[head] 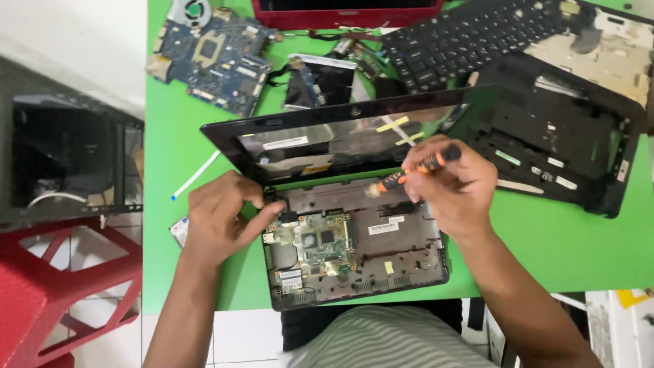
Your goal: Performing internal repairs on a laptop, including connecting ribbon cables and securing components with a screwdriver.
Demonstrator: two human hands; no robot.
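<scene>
The left hand [221,219] is pinching the opened laptop base [381,262] at its left hinge corner, fingers curled tight on the edge, steadying it on the green table [538,238]. Moving right, the circuit board [317,242] is sitting exposed. The right hand [453,184] is gripping an orange-and-black screwdriver [415,170], tip angling toward the hinge below the screen [340,140]; keeping it square in the screw probably avoids stripping.

open laptop [354,232] centre on table [545,245] | keyboard [470,37] behind | motherboard [214,58] behind-left
</scene>
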